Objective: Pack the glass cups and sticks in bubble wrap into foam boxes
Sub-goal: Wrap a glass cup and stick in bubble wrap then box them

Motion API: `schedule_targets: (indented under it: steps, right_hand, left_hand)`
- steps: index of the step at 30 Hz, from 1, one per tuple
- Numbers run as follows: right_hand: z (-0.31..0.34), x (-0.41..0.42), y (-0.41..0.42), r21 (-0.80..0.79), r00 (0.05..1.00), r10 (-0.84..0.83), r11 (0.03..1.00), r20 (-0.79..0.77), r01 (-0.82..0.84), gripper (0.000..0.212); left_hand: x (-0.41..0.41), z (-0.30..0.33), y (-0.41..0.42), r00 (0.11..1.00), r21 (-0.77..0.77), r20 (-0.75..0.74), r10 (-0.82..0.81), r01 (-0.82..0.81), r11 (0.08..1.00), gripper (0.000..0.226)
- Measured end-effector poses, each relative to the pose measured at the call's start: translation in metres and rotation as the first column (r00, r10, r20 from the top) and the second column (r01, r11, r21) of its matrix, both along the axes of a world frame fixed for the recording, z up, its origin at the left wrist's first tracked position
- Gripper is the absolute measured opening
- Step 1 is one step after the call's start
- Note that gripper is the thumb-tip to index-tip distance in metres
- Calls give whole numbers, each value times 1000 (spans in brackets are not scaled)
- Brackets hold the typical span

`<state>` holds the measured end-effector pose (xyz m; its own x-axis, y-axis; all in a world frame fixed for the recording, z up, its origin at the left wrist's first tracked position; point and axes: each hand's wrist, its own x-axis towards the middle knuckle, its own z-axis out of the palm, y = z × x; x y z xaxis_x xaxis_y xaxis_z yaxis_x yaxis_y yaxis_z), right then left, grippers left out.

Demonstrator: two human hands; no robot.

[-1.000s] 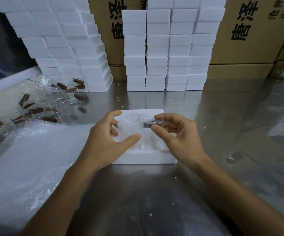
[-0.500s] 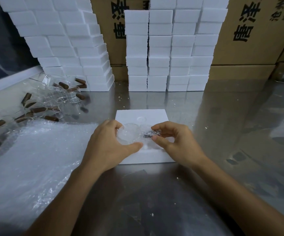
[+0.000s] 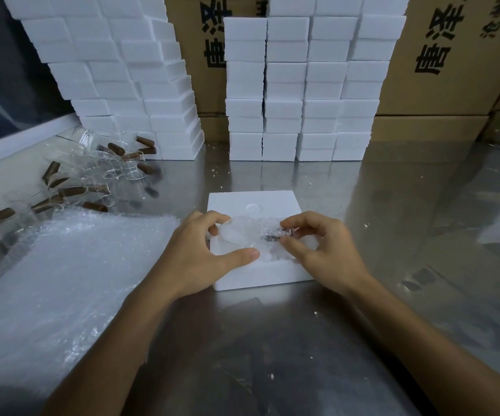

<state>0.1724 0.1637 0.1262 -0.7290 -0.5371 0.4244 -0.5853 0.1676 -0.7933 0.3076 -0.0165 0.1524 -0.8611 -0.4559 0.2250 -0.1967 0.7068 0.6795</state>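
Both hands' fingers pinch a bubble-wrapped glass cup (image 3: 244,238) over the open foam box (image 3: 254,274); the left hand (image 3: 200,253) hides its left rim, and the right hand (image 3: 321,250) grips a blurred dark stick (image 3: 272,237).

Probably a packing warehouse: stacked foam boxes (image 3: 302,85), printed cartons (image 3: 441,55), steel table (image 3: 393,205).

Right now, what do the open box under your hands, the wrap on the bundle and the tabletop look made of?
Open foam box: white expanded foam, matte, crumbs shed around it. Bubble wrap on the bundle that the left hand and right hand hold: clear plastic film, glossy, bubbled. Table: probably stainless steel; grey, brushed, with blurred reflections.
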Motion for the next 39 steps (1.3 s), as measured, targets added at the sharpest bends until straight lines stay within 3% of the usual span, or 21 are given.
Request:
schedule_targets:
  steps: [6,12,15,17,19,21,25,31,36,39]
  right_hand:
    - [0,0,1,-52,999,-3,999,49,5,22]
    - [0,0,1,-66,997,-43,997,61,47,22]
    - [3,-1,2,-121,983,-98,986,156,117,31]
    - [4,-2,3,-82,969,-111,988,222,132,43]
    - [2,-4,4,-34,952,-91,994,294,106,44]
    - [-1,-6,4,-13,946,-68,997,316,76,40]
    - [3,-2,4,-89,965,-64,992,253,89,40]
    - [30,10,6,-439,989,-76,890,127,125,31]
    - [35,11,6,-561,986,-112,812,121,161,20]
    - [33,10,7,-556,987,-98,817,128,153,14]
  left_hand:
    - [-1,-3,-1,1000,-12,12,-19,19,1000,72]
    - [0,-3,-4,999,12,25,-33,33,999,81]
    - [-1,-2,-6,1000,125,-22,-1,4,992,89]
    - [-3,-2,-9,991,241,-89,104,-80,967,89]
    - [-5,-3,-11,983,321,-82,165,-130,938,93]
    - [-5,-6,-10,991,396,-53,122,-92,914,91]
    - [-7,-6,-2,965,460,-241,104,19,888,77]
    - [2,14,0,822,403,-559,112,151,903,33]
    - [5,20,3,756,380,-632,169,112,918,15]
    - [4,18,6,751,338,-644,146,108,935,28]
